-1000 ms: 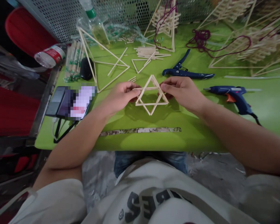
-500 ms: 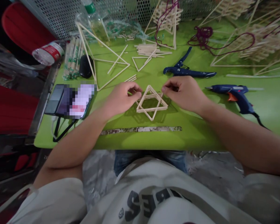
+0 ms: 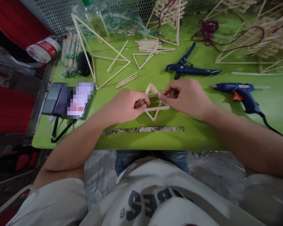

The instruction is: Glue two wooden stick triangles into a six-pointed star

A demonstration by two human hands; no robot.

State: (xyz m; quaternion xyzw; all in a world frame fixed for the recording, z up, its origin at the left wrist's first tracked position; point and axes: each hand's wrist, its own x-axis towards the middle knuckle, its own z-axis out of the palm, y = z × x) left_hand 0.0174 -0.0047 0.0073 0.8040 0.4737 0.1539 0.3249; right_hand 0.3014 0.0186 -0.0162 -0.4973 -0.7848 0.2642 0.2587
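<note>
A six-pointed star frame built from layered thin wooden sticks stands low on the green table, one point facing me. My left hand is closed at the star's left side, thumb and fingers pinched on its sticks and covering that corner. My right hand pinches the sticks at the star's upper right, thumb and forefinger together. Just beyond my left hand lie several loose sticks side by side. A speckled flat strip lies between the star and the table's front edge.
Right of my hands rest a blue glue gun and a blue cutter. Stick triangles, a stick pile and purple string are farther back. A phone, black mouse and bottle occupy the left.
Both hands have moved inward over the star; the left has come right and slightly nearer me, the right has shifted left. The loose sticks behind the left hand are now uncovered.
</note>
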